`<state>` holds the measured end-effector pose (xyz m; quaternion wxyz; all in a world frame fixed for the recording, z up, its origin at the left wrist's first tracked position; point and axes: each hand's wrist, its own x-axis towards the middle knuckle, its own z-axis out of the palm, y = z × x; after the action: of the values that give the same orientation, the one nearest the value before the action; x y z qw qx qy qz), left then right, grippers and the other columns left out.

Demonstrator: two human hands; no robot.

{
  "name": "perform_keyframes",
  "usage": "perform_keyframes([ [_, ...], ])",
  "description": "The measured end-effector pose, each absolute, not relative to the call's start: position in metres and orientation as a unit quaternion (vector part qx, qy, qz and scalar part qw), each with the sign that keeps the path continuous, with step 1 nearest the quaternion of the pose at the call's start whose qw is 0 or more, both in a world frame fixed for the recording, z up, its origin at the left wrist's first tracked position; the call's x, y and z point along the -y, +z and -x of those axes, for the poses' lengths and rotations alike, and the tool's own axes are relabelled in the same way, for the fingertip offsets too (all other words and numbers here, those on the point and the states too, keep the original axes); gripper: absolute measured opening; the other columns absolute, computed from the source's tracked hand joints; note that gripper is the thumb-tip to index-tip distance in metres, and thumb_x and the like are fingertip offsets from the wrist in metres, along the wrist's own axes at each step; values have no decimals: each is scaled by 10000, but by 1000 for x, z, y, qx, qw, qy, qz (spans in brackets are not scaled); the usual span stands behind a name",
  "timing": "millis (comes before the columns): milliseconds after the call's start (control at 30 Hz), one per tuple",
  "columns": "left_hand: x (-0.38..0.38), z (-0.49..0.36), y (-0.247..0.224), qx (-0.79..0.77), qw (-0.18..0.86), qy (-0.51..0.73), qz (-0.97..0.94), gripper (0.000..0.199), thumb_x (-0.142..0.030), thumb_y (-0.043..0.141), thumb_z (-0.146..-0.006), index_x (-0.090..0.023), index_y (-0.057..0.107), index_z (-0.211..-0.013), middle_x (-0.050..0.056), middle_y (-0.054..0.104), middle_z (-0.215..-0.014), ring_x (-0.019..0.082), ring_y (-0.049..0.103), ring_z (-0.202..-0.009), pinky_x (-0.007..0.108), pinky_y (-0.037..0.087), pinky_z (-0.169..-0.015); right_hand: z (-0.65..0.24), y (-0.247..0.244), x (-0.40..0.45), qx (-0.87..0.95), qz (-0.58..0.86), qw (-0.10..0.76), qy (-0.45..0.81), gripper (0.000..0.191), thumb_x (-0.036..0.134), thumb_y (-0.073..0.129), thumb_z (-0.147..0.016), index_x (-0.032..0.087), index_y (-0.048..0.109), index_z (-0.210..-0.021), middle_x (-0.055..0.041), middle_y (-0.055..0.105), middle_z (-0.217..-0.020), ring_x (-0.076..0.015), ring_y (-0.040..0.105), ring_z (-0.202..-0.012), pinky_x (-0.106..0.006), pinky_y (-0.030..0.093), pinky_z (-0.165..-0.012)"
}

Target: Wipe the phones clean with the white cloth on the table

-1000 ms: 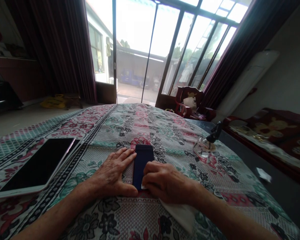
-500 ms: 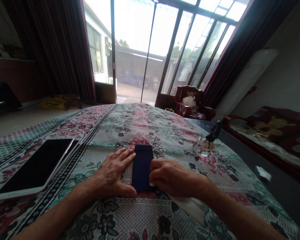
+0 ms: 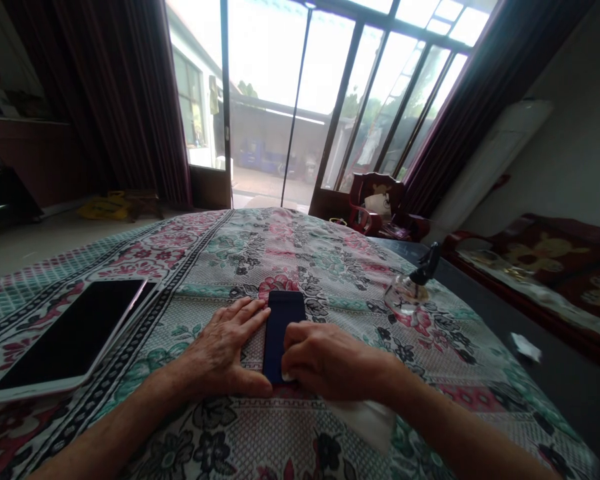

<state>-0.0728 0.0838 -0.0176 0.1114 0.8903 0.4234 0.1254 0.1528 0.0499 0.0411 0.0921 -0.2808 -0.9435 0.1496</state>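
Observation:
A dark blue smartphone [image 3: 285, 309] lies flat on the patterned tablecloth [image 3: 260, 253] in front of me. My left hand [image 3: 230, 347] is spread beside it, fingertips against its left edge and thumb near its lower corner. My right hand [image 3: 320, 357] is closed over the phone's lower right part, gripping a thin white tissue [image 3: 367, 420]. A small bit of the tissue shows under the fingers at the phone's surface, while the rest trails out below the wrist. The portion inside the fist is hidden.
To the left lies a white tablet [image 3: 70, 340], dark screen up, with another flat device partly under it. A clear spray bottle [image 3: 407, 290] with a black pump stands at the right. Beyond the cloth, a crumpled white paper [image 3: 526, 347] rests on a dark surface.
My right hand has slid left across the phone with the tissue, from its right edge to over its lower part. My left hand stays in place.

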Motion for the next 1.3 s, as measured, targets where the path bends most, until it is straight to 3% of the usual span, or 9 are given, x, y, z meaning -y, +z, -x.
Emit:
perform_keyframes([
  [100,-85,74,-21,-419,110,129,-892,1107,-821,599,-530,-243,323,-1434,78,249,-1530,357,182,-1394,504,210,-1108,-167,49,-52,936,267,105,205,161,160,525,-867,199,676,-828,-8,586,-794,-107,530,-728,-229,420,-675],
  [267,-86,75,-24,-419,99,129,-894,1112,-837,570,-542,-231,316,-1438,84,240,-1532,354,182,-1394,497,205,-1106,-172,40,-64,903,354,179,161,182,217,502,-896,189,681,-881,-36,573,-876,-117,525,-757,-257,422,-717],
  [467,-86,73,-23,-416,101,132,-894,1101,-796,616,-541,-214,331,-1432,95,266,-1523,359,195,-1388,504,212,-1102,-156,29,-50,912,358,154,128,186,187,497,-880,183,676,-829,-38,560,-863,-121,513,-755,-249,413,-696],
  [600,-85,73,-23,-415,102,139,-893,1096,-772,640,-540,-215,330,-1431,101,266,-1522,359,199,-1387,513,216,-1099,-149,34,-36,931,290,127,184,172,171,519,-861,186,686,-828,-24,580,-841,-105,519,-721,-225,414,-666],
  [800,-84,74,-21,-411,106,135,-895,1114,-746,676,-520,-206,330,-1431,105,254,-1526,363,186,-1391,513,214,-1104,-144,26,-48,894,356,219,160,201,198,487,-890,179,687,-871,-47,583,-886,-123,530,-777,-255,426,-717],
  [933,-84,74,-20,-411,110,136,-894,1160,-743,698,-477,-217,315,-1437,106,249,-1527,377,178,-1390,536,203,-1102,-137,24,-46,910,343,178,151,184,171,514,-855,178,677,-771,-40,579,-842,-126,519,-751,-256,424,-688],
  [1033,-84,74,-20,-411,113,123,-896,1208,-748,706,-446,-209,293,-1445,108,218,-1536,381,157,-1394,536,190,-1106,-140,31,-41,918,274,160,237,152,152,549,-825,193,686,-772,-13,598,-784,-108,534,-717,-230,430,-655],
  [1133,-85,74,-21,-407,125,121,-897,1250,-770,701,-426,-212,262,-1456,104,194,-1544,383,127,-1399,533,166,-1117,-149,36,-46,875,301,248,287,138,173,566,-823,206,699,-833,-5,622,-806,-102,562,-718,-235,451,-664],
  [1300,-85,80,-16,-400,187,138,-887,1197,-676,764,-466,-281,224,-1459,89,211,-1542,374,123,-1403,561,159,-1112,-150,25,-61,781,427,385,242,104,177,594,-790,202,691,-762,-11,633,-764,-133,580,-737,-296,463,-708],
])
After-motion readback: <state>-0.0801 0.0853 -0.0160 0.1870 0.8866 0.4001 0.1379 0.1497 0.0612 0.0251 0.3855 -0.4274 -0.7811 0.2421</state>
